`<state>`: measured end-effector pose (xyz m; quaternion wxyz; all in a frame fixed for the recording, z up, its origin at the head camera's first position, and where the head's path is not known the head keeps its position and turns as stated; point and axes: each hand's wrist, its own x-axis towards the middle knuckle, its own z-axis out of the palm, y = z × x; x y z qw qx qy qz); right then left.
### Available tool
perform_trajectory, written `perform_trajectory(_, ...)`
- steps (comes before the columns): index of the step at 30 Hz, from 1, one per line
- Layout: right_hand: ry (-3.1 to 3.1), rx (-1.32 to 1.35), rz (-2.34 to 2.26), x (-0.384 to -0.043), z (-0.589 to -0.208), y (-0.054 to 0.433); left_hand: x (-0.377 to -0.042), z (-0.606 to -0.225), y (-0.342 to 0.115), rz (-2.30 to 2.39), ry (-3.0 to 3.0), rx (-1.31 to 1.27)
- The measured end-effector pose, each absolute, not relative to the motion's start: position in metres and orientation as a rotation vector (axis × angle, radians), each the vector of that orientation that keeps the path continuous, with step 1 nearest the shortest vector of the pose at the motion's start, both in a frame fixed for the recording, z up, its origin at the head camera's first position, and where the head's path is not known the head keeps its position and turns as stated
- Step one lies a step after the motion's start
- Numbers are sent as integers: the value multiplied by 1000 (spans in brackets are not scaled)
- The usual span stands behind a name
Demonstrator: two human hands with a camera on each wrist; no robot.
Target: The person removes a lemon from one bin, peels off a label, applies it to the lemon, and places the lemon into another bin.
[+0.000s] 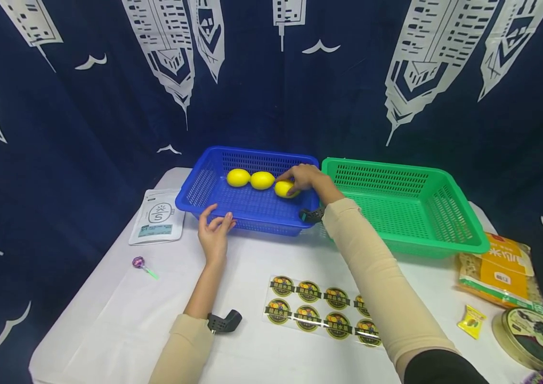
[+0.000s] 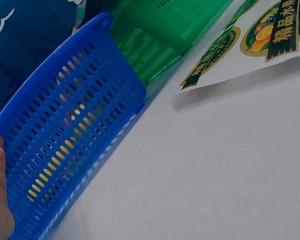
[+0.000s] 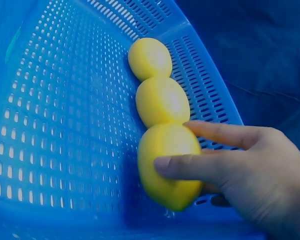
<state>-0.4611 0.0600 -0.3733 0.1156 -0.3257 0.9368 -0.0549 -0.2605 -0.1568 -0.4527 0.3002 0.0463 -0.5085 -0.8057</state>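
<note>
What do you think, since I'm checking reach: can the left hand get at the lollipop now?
Probably yes: nothing stands between the left hand and the lollipop, which lies uncovered on the white tabletop.

Soft, bright light — glints on stickers (image 1: 307, 318), bluish right wrist view

3 lemons (image 1: 262, 180), 2 baskets (image 1: 391, 213) upper centre, 1 pouch (image 1: 158, 216), 1 lollipop (image 1: 138, 262) at left, 1 sticker sheet (image 1: 318, 303) lower centre, 1 bag (image 1: 501, 272), 1 sweet (image 1: 471, 321), 1 tin (image 1: 535, 338), 1 purple wrapper (image 1: 541, 378) lower right
</note>
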Motion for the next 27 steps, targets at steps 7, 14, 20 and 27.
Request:
perform_trajectory(7, 2727, -1122, -547, -450, -365, 68, -260, -453, -154, -2139, -1343, 103)
perform_trajectory(14, 2720, -1372, -773, -416, -333, 79, -259, -451, -157, -2104, -1380, 95)
perform_trajectory(20, 2738, -1539, -866, -365, -308, 98, -248, -433, -159, -2085, -1469, 105)
perform_trajectory(27, 2777, -1768, -850, -286, -307, 128, -240, -426, -159, -2051, -1545, 138)
